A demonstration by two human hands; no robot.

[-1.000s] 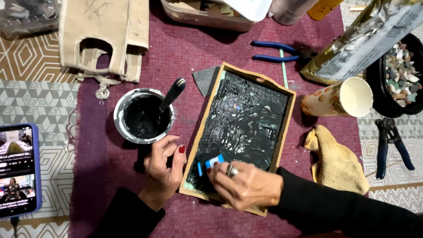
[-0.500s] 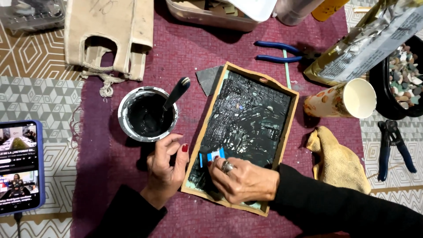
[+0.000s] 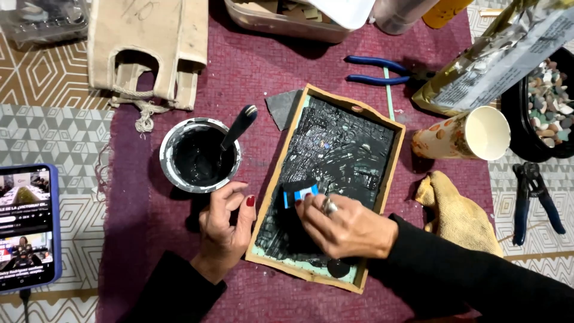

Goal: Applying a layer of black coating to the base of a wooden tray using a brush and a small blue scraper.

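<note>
So the right hand (image 3: pixel 347 227) has its fingers pinched down on a small blue scraper (image 3: pixel 300 192), smeared black, and it's pressing it flat onto the surface inside a shallow wooden tray (image 3: pixel 391 164). There's a ring on that hand. The left hand (image 3: pixel 224 230) is curled loosely, not holding anything, just resting against the tray's left edge with the thumb on the rim, looks like it's bracing the thing.

The tray sits tilted in the middle of a maroon cloth (image 3: pixel 251 72). As for progress: I'd say it's mostly there. Nearly the whole inside is coated in glossy black paste with ridged scrape marks all over. What's left is a pale green strip along the bottom edge and a bit down the left side that isn't covered, plus some lumps poking through near the top. Whether the black gets wiped back off I can't tell.

Just left of the tray is a round tub of the black stuff (image 3: pixel 200 155) with a dark spoon (image 3: pixel 238 127) stuck in it, well within reach. A grey triangular shard (image 3: pixel 282 107) lies by the tray's top corner.

Further out: blue-handled pliers (image 3: pixel 376 70) up top, a paper cup (image 3: pixel 463 136) tipped on its side to the right, a yellowish rag (image 3: pixel 457 212) below it, another pair of cutters (image 3: pixel 535 200) at the far right, a black bowl of pebbles (image 3: pixel 547 101), a canvas bag (image 3: pixel 149 48), and a phone (image 3: pixel 27 227) playing video at the far left.
</note>
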